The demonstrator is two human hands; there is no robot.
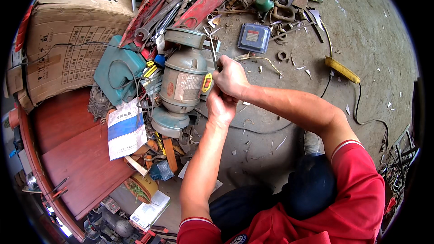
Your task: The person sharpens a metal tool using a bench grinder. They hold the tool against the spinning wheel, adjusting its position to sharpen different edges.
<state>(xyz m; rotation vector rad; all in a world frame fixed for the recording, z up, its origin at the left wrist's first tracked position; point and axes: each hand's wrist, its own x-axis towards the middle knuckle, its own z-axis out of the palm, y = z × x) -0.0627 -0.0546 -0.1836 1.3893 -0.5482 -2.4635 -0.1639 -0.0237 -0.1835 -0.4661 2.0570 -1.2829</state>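
In front of me stands a grey-green bench grinder (pixel 184 81) with a round wheel guard at each end. My right hand (pixel 231 77) is closed around a thin, narrow metal strip (pixel 212 50), whose far end points toward the grinder's far wheel guard (pixel 184 37). Whether the strip touches the wheel, I cannot tell. Just below and against the right hand, my left hand (pixel 221 107) has its fingers curled; what they grip is hidden. Both hands are close to the yellow switch (pixel 207 82) on the grinder's side.
Left lie a teal plastic case (pixel 118 70), a large cardboard box (pixel 77 40), a paper booklet (pixel 127 129) and a reddish wooden board (pixel 81 149). Beyond are red metal trays (pixel 199 7) with wrenches and a blue-grey square box (pixel 254 38). A yellow handheld control (pixel 342 69) trails cable at right.
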